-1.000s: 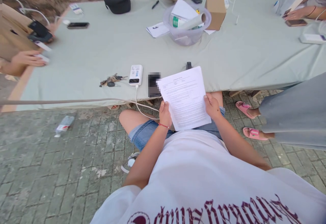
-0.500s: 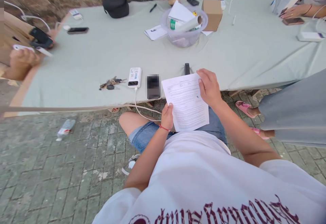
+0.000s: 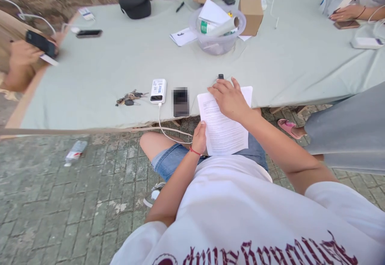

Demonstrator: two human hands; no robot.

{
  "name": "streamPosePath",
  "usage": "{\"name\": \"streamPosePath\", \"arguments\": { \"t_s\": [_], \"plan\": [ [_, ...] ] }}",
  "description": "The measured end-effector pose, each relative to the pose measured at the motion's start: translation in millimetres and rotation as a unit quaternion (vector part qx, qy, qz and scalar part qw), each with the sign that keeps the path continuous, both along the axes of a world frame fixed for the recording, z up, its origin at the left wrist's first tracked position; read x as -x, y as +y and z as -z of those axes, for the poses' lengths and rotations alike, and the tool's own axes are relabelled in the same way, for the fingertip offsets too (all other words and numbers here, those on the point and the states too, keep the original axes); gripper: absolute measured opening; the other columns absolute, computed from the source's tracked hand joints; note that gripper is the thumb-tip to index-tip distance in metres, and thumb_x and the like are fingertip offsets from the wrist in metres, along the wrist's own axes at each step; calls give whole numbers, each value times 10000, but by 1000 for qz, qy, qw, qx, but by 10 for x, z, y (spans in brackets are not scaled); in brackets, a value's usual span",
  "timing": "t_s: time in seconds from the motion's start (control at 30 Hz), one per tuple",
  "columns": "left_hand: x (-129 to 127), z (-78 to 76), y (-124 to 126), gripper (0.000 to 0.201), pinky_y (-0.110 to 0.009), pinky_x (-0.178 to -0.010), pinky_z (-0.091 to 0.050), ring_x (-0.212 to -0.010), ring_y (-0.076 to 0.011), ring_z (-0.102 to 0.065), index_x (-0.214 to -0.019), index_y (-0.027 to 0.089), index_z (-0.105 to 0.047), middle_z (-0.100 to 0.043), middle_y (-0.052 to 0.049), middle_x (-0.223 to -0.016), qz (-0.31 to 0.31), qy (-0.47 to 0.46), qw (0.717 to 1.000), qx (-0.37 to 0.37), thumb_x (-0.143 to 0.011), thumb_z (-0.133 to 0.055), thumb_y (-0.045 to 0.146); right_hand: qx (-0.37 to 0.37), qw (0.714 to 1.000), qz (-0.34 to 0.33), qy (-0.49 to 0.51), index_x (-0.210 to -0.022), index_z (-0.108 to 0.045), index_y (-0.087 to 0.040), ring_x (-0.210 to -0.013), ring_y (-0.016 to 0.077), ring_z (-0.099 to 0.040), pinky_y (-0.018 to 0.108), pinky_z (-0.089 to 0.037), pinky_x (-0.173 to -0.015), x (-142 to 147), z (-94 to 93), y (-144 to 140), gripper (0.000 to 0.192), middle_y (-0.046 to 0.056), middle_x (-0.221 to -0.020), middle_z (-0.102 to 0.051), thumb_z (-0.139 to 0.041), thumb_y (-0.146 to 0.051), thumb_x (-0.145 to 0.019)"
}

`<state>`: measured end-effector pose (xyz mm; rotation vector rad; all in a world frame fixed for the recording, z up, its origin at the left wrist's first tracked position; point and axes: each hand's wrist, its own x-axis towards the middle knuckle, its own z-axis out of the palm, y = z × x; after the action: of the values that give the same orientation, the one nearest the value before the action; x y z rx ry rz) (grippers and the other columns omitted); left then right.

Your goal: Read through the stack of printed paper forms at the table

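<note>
A printed sheet of paper (image 3: 224, 132) lies over my lap and the near edge of the cloth-covered table (image 3: 120, 64). My left hand (image 3: 199, 137) pinches the sheet's lower left edge. My right hand (image 3: 230, 98) rests flat on the sheet's upper part, fingers spread, pressing it at the table edge. A small black device (image 3: 221, 76) sits just beyond my right fingertips. A dark phone (image 3: 181, 101) and a white power bank (image 3: 158, 90) with a cable lie left of the sheet.
Keys (image 3: 129, 97) lie left of the power bank. A clear bowl (image 3: 218, 30) with papers, a cardboard box (image 3: 252, 15) and a black cap (image 3: 134, 1) stand farther back. Other people's hands are at the far left (image 3: 22, 54) and top right (image 3: 345, 14). A person in pink sandals (image 3: 288, 127) stands right.
My right hand left the sheet's lower right edge, moved up and now lies flat on its top. The sheet has shifted toward the table. The person at left lifted a phone.
</note>
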<state>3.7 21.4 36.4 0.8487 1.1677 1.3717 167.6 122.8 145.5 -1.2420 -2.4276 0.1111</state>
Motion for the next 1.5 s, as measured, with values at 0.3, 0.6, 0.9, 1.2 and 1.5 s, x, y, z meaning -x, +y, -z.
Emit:
{"name": "streamPosePath", "arguments": {
  "t_s": [0.3,0.6,0.9,1.2,1.5],
  "plan": [
    [47,-182,34,609,-406,-1044,-522,-1112,-299,-704,-1027,168,-781,-789,-121,-1100,-5,80,997,-12,-935,-598,741,9,1000,-10,-18,-1346,-664,-187,-1344,324,-510,616,-263,-1212,53,-63,-38,394,143,-1236,-717,-372,-224,-1084],
    [-18,-261,6,588,-364,-969,-523,-1026,-270,-680,-934,183,-763,-760,-85,-978,-2,61,998,-20,-899,-634,756,0,1000,-3,-17,-1227,-731,-223,-1061,308,-604,519,-358,-1092,154,-135,58,442,108,-1007,-735,-314,-312,-1109],
    [-25,-274,22,617,-336,-875,-540,-956,-254,-678,-952,179,-755,-754,-73,-920,24,82,996,-27,-897,-613,776,-12,999,-24,-24,-1493,-577,-272,-1301,316,-525,576,-269,-1201,237,-132,-30,458,119,-1308,-705,-426,-221,-1064],
    [45,-152,14,574,-381,-984,-532,-1063,-278,-700,-988,162,-771,-780,-118,-1053,-31,48,998,-16,-917,-644,718,-41,988,88,122,-1563,-486,-273,-1492,369,-407,678,-280,-1228,-377,13,-23,595,150,-1552,-513,-236,-551,-1100],
    [-2,-60,43,637,-403,-1014,-555,-1065,-278,-727,-1027,158,-773,-794,-121,-1095,-39,25,999,-13,-892,-639,765,189,908,221,303,-1330,-627,-234,-1256,364,-647,584,-522,-1062,-772,944,-551,788,178,-1293,-710,-247,-828,-978]
  ]
}}
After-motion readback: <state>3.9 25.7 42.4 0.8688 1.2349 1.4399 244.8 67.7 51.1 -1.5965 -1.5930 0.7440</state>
